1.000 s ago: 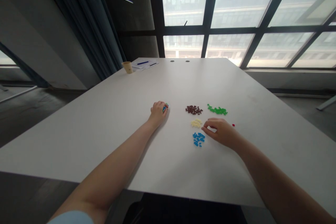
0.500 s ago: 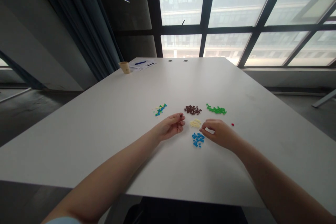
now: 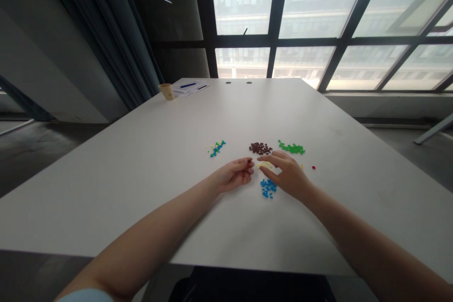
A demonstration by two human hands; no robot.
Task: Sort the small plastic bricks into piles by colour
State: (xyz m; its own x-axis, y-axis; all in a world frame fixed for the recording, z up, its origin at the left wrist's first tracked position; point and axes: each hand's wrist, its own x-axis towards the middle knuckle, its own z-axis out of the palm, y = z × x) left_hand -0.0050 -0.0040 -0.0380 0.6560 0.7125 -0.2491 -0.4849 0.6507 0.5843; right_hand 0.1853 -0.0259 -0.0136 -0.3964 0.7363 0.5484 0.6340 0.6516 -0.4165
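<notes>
My left hand (image 3: 232, 175) pinches a small dark brown toy brick (image 3: 249, 161) between thumb and forefinger. Over the cream bricks (image 3: 264, 165) reaches my right hand (image 3: 288, 173), thumb and fingers apart, its fingertips close to the left hand. Nothing shows between those fingers. The right hand partly hides the cream pile. Just beyond both hands lies a pile of brown bricks (image 3: 260, 148). Blue bricks (image 3: 268, 189) are heaped nearer to me, below the right thumb.
Green bricks (image 3: 292, 148) lie at the back right, a single red brick (image 3: 313, 167) right of my hand. A mixed green, blue and cream cluster (image 3: 217, 148) is at left. Far left on the white table (image 3: 141, 165) stand a paper cup (image 3: 167, 92) and papers (image 3: 191, 88).
My right hand has moved left and opened its fingers, coming across the cream pile toward my left hand. The left hand, still pinching the brown brick, has shifted slightly right and nearer to me.
</notes>
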